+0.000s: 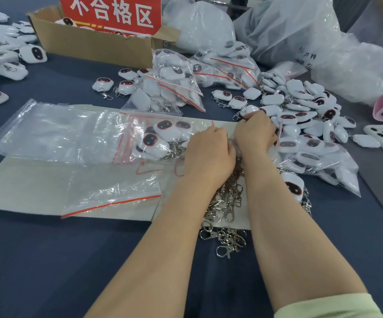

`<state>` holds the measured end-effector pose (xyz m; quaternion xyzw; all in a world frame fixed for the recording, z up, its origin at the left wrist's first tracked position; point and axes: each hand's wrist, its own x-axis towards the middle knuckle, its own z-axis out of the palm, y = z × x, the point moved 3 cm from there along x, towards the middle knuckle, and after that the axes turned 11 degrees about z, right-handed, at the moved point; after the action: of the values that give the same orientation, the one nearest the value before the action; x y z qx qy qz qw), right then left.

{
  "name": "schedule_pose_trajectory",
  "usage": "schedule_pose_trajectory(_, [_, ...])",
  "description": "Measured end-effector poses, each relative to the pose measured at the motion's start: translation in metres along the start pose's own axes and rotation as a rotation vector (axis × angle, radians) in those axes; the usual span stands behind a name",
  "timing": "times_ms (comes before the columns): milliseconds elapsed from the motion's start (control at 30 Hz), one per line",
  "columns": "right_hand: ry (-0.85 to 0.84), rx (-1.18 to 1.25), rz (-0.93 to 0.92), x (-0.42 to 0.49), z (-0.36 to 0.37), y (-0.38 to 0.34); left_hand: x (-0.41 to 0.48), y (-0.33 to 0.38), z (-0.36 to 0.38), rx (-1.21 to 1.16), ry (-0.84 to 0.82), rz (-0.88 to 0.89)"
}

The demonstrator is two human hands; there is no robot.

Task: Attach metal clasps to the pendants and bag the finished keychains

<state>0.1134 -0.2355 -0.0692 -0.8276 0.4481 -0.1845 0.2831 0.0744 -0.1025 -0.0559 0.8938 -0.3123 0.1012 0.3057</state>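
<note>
Two hands are working close together over the clasp pile.

The left hand (209,154) and right hand (254,131) are meeting just above the heap of metal clasps (227,203), probably so the next clasp is within easy reach. Both sets of fingers are curling inward, but the backs of the hands are hiding what, if anything, they are pinching. Loose pendants (300,106) are lying piled just right of the right hand. A part-filled zip bag (160,138) is lying just beside the left hand, likely waiting for finished keychains.

Dark blue table (48,260), soft even light
</note>
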Motion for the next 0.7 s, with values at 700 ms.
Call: schedule_pose_trajectory(700, [-0.063, -0.103, -0.130, -0.006, 0.004, 0.000, -0.002, -0.018, -0.006, 0.123, 0.059, -0.298])
